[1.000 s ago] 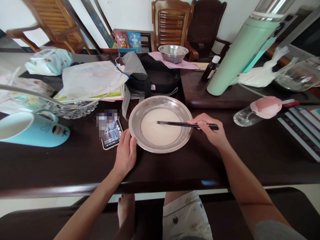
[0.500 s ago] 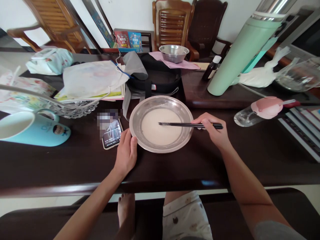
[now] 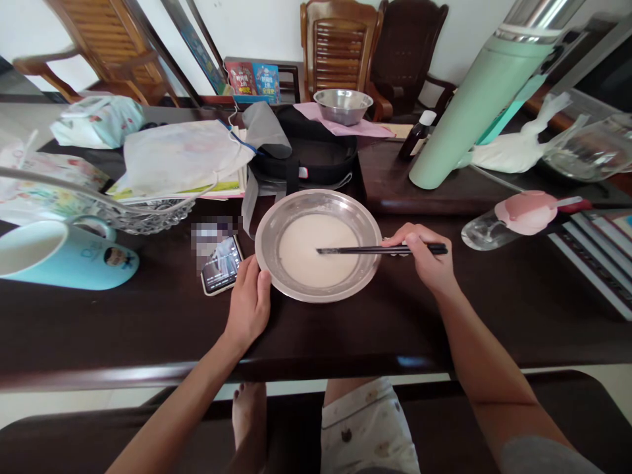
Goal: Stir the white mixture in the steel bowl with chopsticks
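Note:
A wide steel bowl [image 3: 276, 217] with pale white batter [image 3: 306, 253] sits on the dark table [image 3: 148, 322] in front of me. My right hand [image 3: 427, 260] is closed on a pair of black chopsticks [image 3: 365, 250], whose tips rest in the batter near its middle. My left hand [image 3: 248, 304] lies against the bowl's near-left rim, fingers curled along it. A phone [image 3: 221, 264] with a lit screen lies just left of that hand.
A light blue mug [image 3: 59, 260] and a glass dish [image 3: 143, 214] stand at left. Behind the bowl are a black bag [image 3: 316, 155], a small steel bowl [image 3: 342, 105] and a tall green flask [image 3: 474, 99]. A pink-lidded bottle [image 3: 518, 214] and books [image 3: 597, 253] lie at right.
My right hand has drawn the chopsticks a little to the right, so their tips slid from the batter's left part toward its middle. The left hand and bowl stayed put.

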The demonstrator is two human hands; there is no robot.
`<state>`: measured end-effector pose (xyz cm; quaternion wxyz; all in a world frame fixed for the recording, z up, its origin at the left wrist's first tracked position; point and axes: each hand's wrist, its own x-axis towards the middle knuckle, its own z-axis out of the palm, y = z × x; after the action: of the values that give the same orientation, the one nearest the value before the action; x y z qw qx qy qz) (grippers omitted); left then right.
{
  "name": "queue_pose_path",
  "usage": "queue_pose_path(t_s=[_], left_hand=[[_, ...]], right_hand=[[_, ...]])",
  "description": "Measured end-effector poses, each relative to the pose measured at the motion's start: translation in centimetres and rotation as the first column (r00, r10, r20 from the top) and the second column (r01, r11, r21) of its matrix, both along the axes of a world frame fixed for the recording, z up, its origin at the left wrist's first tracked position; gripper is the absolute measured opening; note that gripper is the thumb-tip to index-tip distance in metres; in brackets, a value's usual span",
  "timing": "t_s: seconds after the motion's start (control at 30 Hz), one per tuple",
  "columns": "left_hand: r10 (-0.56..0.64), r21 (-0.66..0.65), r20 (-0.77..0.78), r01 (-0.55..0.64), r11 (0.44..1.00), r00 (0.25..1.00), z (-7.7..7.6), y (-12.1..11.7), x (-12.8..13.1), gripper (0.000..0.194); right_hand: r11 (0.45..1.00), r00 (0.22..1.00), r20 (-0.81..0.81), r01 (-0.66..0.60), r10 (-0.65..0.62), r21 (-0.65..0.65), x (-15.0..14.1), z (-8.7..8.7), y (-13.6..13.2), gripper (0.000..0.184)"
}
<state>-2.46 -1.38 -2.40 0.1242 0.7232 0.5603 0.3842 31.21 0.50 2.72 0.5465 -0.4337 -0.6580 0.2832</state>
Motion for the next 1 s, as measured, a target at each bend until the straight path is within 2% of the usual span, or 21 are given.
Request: queue_pose_path(t_s=[0.07,0.2,0.4,0.5,0.6,0.8,1.0], left_hand=[[0.0,-0.001,-0.002,0.0,1.0,1.0,-0.02,0.01,-0.04,0.052],[-0.002,-0.008,-0.008,0.002,1.0,1.0,-0.08,0.04,-0.13,0.052],[0.005,0.006,-0.001,-0.005,1.0,1.0,-0.21,0.06,-0.15,0.055],[0.01,0.009,-0.001,-0.01,1.0,1.0,-0.27,0.06,-0.14,0.056],[0.006,0.012,0.0,-0.006,1.0,1.0,-0.32,0.07,-0.15,0.055],[0.003,0.006,-0.003,-0.003,1.0,1.0,-0.3,0.06,-0.19,0.055],[0.0,0.004,0.0,0.0,1.0,1.0,-0.08,0.03,-0.08,0.053]], right_hand=[[0.999,0.999,-0.005,-0.039,0.039,-0.016,-0.05,-0.03,-0.07,0.035],[0.991,0.987,0.089,-0.128,0.13,-0.035,-0.39,0.16,-0.03,0.027],[1.0,1.0,0.027,0.009,-0.009,0.005,-0.07,0.2,0.03,0.032],[0.999,0.999,0.003,-0.051,0.051,-0.009,-0.06,0.04,-0.02,0.033],[0.992,0.991,0.059,-0.119,0.12,-0.031,-0.31,0.05,0.0,0.028],[1.0,0.999,0.034,-0.004,0.004,-0.009,-0.18,0.31,-0.02,0.033],[0.992,0.99,0.06,-0.124,0.126,-0.036,-0.29,0.17,-0.08,0.027]])
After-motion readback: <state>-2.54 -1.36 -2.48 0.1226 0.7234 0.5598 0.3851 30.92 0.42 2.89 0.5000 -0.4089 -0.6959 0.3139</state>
